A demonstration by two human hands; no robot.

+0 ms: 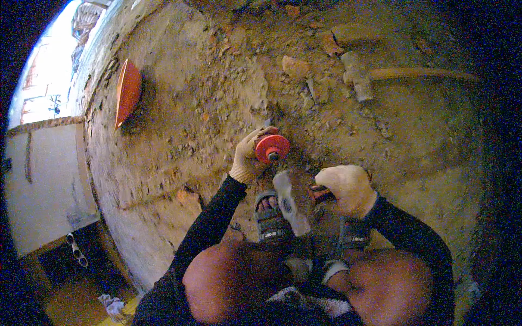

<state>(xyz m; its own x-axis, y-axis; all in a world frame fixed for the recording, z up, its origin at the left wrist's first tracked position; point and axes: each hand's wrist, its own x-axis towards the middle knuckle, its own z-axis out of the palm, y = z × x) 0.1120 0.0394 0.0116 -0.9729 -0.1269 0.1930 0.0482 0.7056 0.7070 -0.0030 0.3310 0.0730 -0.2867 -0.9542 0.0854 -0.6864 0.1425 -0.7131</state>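
My left hand (248, 156), in a pale knitted glove, is closed around a chisel with a round red hand guard (273, 148). The chisel's dark struck end points up toward me, and a bit of its grey tip shows beyond my fingers against the rough ground. My right hand (348, 189), gloved too, is closed on the dark, reddish handle of a hammer. The grey metal hammer head (293, 202) hangs just below the chisel's struck end, apart from it, above my sandalled feet.
Broken dirt and rubble (234, 98) cover the ground. A sledgehammer (356, 77) with a wooden handle lies at the far right, near a brick piece (295, 66). An orange pan (128, 93) lies far left. A pale panel (51, 185) stands at the left edge.
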